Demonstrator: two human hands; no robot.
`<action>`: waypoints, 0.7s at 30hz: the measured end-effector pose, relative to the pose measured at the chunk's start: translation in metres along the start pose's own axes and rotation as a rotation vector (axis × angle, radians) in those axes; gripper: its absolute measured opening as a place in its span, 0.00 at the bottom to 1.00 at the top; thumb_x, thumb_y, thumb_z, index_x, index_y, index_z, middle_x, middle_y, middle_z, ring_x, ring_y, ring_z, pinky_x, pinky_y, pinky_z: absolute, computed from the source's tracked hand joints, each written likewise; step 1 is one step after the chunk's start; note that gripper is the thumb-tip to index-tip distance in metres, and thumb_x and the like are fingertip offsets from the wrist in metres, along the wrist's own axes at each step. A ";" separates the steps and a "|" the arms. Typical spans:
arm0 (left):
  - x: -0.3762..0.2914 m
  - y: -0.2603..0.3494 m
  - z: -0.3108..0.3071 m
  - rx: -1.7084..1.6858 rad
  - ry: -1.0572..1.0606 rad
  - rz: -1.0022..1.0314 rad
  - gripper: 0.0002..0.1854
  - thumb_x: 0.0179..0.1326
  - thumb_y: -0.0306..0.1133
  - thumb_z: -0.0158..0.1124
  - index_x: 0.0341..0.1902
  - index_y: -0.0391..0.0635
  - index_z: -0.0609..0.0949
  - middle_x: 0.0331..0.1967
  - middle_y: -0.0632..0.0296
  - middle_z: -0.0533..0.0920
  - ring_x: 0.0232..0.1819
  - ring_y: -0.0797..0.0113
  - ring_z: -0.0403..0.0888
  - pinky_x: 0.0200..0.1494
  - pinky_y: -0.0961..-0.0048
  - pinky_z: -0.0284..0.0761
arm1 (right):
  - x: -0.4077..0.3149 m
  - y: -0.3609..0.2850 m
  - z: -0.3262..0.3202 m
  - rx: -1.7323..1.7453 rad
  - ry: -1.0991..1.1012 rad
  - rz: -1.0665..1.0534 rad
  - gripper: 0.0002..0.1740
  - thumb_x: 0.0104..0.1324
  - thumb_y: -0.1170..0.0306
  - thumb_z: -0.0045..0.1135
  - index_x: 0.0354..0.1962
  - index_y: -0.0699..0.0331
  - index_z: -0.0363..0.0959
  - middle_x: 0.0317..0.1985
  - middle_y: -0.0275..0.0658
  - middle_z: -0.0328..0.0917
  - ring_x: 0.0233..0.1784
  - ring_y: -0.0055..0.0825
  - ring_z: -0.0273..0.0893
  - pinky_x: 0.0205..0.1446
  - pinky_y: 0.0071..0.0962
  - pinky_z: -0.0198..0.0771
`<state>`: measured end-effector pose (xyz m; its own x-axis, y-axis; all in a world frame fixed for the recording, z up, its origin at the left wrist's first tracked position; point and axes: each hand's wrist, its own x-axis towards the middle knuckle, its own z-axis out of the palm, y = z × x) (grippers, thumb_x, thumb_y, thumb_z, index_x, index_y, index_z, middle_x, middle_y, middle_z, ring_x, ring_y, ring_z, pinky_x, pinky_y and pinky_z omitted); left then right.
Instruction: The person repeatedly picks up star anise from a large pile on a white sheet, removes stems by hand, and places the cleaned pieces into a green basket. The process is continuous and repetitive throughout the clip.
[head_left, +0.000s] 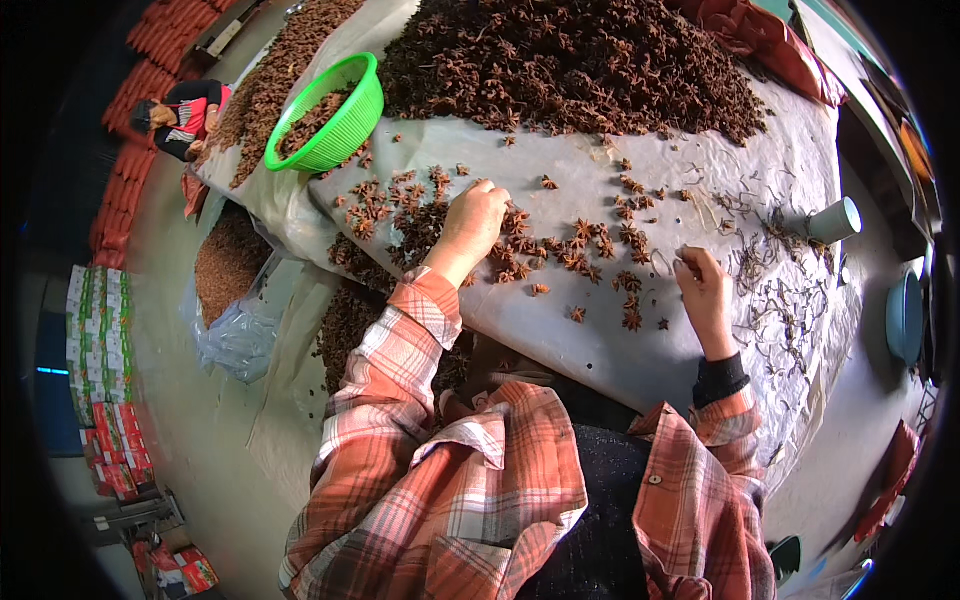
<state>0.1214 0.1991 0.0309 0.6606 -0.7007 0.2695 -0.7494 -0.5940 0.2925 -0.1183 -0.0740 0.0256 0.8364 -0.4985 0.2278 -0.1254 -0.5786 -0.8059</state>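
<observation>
Star anise pods (574, 259) lie loose in a band across a table covered with a pale plastic sheet (525, 330). My left hand (476, 217) rests over the pods left of the middle, its fingers bent down; what is under the fingertips is hidden. To the right, my right hand (703, 292) hovers by a thin curved stem (660, 262), thumb and forefinger near each other; whether they pinch it cannot be told. Many thin stems (787, 307) are scattered right of that hand. A large heap of star anise (570, 67) covers the far part of the table.
A green plastic basket (337, 127) holding brown pieces stands at the far left. A light blue cup (836, 221) is at the right edge. Another person (184, 120) is beside a long brown heap (277, 82). A plastic bag of brown material (229, 270) stands on the floor, left.
</observation>
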 end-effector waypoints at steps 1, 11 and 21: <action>0.001 -0.002 0.005 0.045 -0.027 0.023 0.05 0.60 0.26 0.61 0.38 0.40 0.83 0.35 0.53 0.81 0.38 0.51 0.82 0.41 0.59 0.78 | -0.006 -0.001 -0.006 0.026 -0.007 0.161 0.10 0.62 0.77 0.57 0.42 0.68 0.77 0.32 0.42 0.82 0.33 0.28 0.80 0.39 0.26 0.74; 0.014 -0.008 -0.003 0.055 -0.108 0.109 0.06 0.57 0.20 0.56 0.36 0.39 0.80 0.33 0.50 0.80 0.37 0.48 0.81 0.40 0.56 0.78 | -0.063 0.004 -0.033 -0.026 0.132 0.092 0.09 0.63 0.78 0.58 0.43 0.67 0.77 0.32 0.40 0.79 0.31 0.24 0.76 0.38 0.23 0.73; 0.026 -0.004 0.003 0.190 -0.050 0.107 0.06 0.58 0.21 0.57 0.39 0.40 0.79 0.34 0.53 0.80 0.36 0.50 0.80 0.41 0.56 0.78 | 0.009 0.004 0.018 -0.649 -0.101 -0.214 0.08 0.58 0.65 0.61 0.32 0.58 0.73 0.37 0.39 0.78 0.46 0.36 0.78 0.48 0.38 0.69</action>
<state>0.1410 0.1821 0.0342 0.5771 -0.7798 0.2425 -0.8134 -0.5755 0.0851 -0.1015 -0.0688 0.0145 0.9200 -0.2858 0.2681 -0.2195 -0.9426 -0.2516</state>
